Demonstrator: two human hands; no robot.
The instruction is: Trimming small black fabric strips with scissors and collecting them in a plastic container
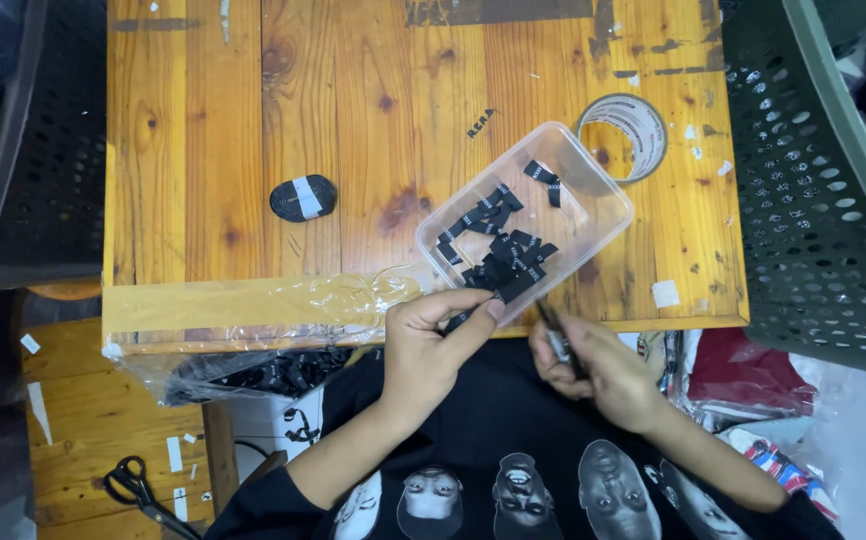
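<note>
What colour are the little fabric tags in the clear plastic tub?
The fabric tags are black with small white marks, seen best in the head view, inside the clear tub.

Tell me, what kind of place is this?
Probably a small garment workshop: a clear tub of black woven labels sits on a worn wooden table, with black scissors and a dark printed shirt nearby.

Wooden worktop (pixel 253 120), knotty, flecked with tape scraps. Roll of clear tape (pixel 622 137) lies flat near the far right edge. Black oval bundle with a white band (pixel 304 197) sits mid-left. Dark perforated crates flank both sides: left (pixel 53 150), right (pixel 813 200). Black-handled scissors (pixel 138 488) rest on the lower wooden surface, left.
</note>
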